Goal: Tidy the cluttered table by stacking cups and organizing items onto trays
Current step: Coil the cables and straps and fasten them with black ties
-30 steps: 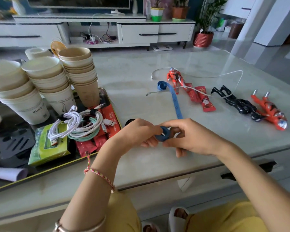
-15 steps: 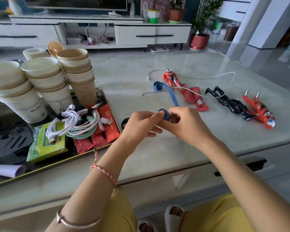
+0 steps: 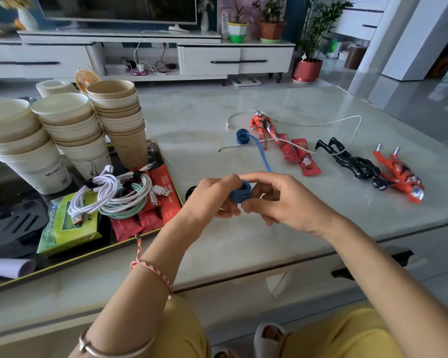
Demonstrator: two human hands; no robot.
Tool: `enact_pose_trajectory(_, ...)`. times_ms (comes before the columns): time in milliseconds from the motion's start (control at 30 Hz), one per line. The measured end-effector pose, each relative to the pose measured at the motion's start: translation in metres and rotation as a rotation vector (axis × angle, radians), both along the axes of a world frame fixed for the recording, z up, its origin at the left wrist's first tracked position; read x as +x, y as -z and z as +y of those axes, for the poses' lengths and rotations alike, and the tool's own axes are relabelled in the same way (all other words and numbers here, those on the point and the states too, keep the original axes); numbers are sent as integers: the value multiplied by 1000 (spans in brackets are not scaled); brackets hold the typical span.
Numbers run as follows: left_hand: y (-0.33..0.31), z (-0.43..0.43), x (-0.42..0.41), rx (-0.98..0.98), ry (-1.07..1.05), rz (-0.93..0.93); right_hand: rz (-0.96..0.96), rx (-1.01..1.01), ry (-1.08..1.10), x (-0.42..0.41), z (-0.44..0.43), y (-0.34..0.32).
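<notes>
Fingers [image 3: 256,177] of left hand [image 3: 210,200] and right hand [image 3: 285,202]: curled, pinching the rolled blue tape measure [image 3: 239,195], frame centre, above bench [image 3: 217,241]; its free length runs to upper centre. Paper cup stacks [image 3: 70,130]: on tray [image 3: 101,250], left.

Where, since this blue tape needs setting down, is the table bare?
Bare table lies between the tray and the toys, near the front edge, and beyond the white cable. The tray, with cups and coiled cables, is crowded.
</notes>
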State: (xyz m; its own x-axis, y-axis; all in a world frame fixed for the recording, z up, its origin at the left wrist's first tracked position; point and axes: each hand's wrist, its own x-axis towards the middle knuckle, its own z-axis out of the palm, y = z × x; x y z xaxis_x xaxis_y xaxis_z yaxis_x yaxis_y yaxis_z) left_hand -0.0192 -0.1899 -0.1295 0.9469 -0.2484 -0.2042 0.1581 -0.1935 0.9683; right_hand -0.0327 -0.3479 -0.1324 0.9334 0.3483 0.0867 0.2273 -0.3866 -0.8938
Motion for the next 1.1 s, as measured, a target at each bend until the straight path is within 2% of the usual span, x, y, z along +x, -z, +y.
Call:
enact_pose_trajectory(167,1,-1,0,-87,-36,60,-58,47,150,1,7,6)
enact_pose_trajectory(267,4,-6,-2,-86,-46,53,-191,-72,341,1,12,12)
enact_pose_trajectory(334,7,-8,-5,-62,-80,15,-252,-174,394,1,15,14)
enact_pose_trajectory(434,10,-9,-5,20,-166,-56,-291,-278,333,2,14,15)
enact_pose_trajectory(534,10,-6,-2,98,-188,-88,-236,-233,219,2,10,12)
enact_pose_trajectory(700,2,2,-1,118,-14,37,-61,-135,-36,1,-1,-2)
enact_pose_trajectory(801,-1,4,-2,64,20,78,-22,-83,-67,0,-6,-5)
enact_pose_trajectory(934,1,-2,-5,-36,-63,86,-54,-69,91,0,-3,-1)
enact_pose_trajectory(1034,4,-7,-9,-85,-95,86,-235,-294,293,0,5,6)
enact_pose_trajectory(1101,5,-7,-9,-81,-102,66,-303,-389,337,0,7,7)
